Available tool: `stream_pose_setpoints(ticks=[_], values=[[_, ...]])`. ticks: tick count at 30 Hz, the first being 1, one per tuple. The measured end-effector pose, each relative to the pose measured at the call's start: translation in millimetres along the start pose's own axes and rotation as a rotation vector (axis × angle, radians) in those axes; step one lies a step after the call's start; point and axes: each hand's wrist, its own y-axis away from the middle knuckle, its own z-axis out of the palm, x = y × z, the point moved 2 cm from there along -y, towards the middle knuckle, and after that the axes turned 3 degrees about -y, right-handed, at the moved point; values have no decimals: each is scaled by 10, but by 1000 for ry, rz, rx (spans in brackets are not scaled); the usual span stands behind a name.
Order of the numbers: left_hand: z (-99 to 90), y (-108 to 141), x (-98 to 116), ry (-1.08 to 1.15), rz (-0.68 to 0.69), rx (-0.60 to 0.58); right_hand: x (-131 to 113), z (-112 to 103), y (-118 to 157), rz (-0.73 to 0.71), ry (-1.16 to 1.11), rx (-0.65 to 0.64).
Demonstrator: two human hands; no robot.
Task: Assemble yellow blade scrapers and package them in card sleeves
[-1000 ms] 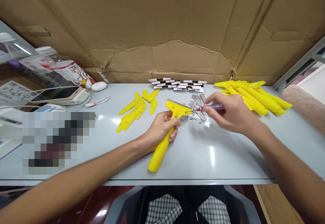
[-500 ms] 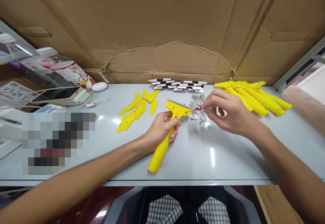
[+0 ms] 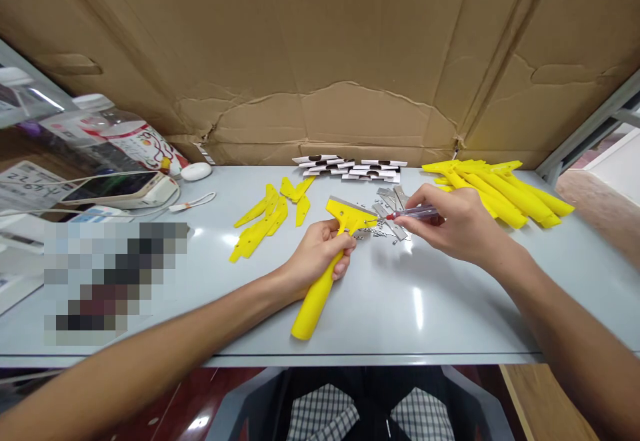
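Observation:
A yellow scraper with a metal blade along its head is tilted above the table, and my left hand is wrapped round its neck. Between the fingers of my right hand is a screwdriver with a clear reddish handle. Its tip meets the right end of the scraper's head, at or close to a screw there. Just behind, metal plates lie among small loose screws and nuts. Several flat yellow pieces with holes rest left of the scraper.
Yellow scraper handles are piled at the back right. White paper packets are stacked against the cardboard. On the left are a phone, bottles, cables and a white round case. A blurred patch covers the table's front left.
My right hand has shifted its hold slightly back, so more of the screwdriver's handle shows. My left hand and the scraper stay in place.

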Motion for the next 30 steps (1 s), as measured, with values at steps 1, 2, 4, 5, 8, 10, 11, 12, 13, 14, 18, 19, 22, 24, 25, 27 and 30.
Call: stream_pose_setpoints(ticks=[1, 2, 4, 5, 8, 10, 11, 12, 13, 14, 18, 19, 22, 24, 25, 27, 30], values=[[1, 3, 4, 0, 2, 3, 5, -1, 0, -8, 13, 12], [3, 6, 8, -2, 4, 2, 10, -2, -1, -18, 27, 24], [5, 10, 15, -7, 4, 0, 17, -3, -5, -34, 55, 42], [6, 12, 17, -10, 2, 0, 16, -4, -6, -35, 68, 47], [4, 12, 18, -11, -4, 4, -7, -8, -10, -4, 73, 24], [-1, 7, 11, -1, -2, 6, -36, -11, -11, 20, 37, -11], [-5, 3, 6, 6, -1, 5, -51, -11, -12, 20, 11, -29], [-9, -2, -1, 11, -3, 2, -62, -10, -11, 14, -14, -44], [-13, -7, -8, 15, -5, 0, -67, -8, -11, 5, -32, -53], [-17, -12, -14, 19, -7, -3, -66, -6, -9, -6, -44, -56], [-25, -23, -21, 23, -22, -11, -16, 8, -2, -22, -40, -25], [-26, -23, -19, 23, -24, -8, -2, 11, 0, -24, -35, -15], [-23, -19, -12, 22, -24, -1, 15, 18, 0, -28, -28, -2], [-18, -17, -10, 20, -25, -1, 4, 17, -1, -30, -33, -9], [-16, -17, -9, 19, -25, -2, -5, 16, -2, -30, -36, -19], [-13, -18, -8, 19, -24, 3, -24, 14, -1, -33, -47, -48], [-15, -19, -8, 30, -17, 15, -31, 14, 3, -38, -59, -64]])
